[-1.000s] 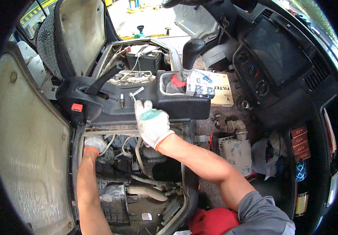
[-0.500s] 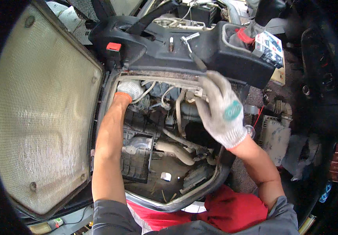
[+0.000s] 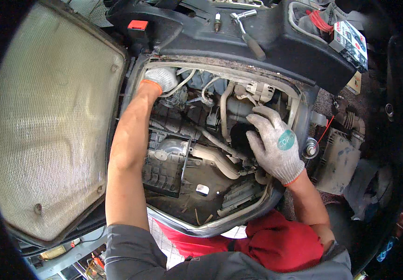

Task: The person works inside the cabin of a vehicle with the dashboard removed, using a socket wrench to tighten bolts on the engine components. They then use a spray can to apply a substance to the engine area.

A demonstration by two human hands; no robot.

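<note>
My left hand (image 3: 163, 79), in a whitish knit glove with an orange cuff, reaches into the far left corner of the engine bay beside a pale hose (image 3: 182, 84). Its fingers are hidden among the engine parts. My right hand (image 3: 277, 147), gloved alike with a green round print, hangs over the right side of the bay, its fingers apart and slightly bent, holding nothing. Beyond it lies the alternator (image 3: 260, 92). On the black plastic trim past the opening rest a ratchet wrench (image 3: 252, 44) and a spark plug (image 3: 217, 22).
A raised padded cover panel (image 3: 61, 130) stands at the left. A small box (image 3: 350, 45) sits on the trim at the right. To the right of the bay are a spray can (image 3: 310, 148) with a red straw and an air filter housing (image 3: 336, 161).
My right hand has drawn back toward me, away from the ratchet wrench, and lowered over the bay. My left hand stays in its corner. The whole view has shifted somewhat.
</note>
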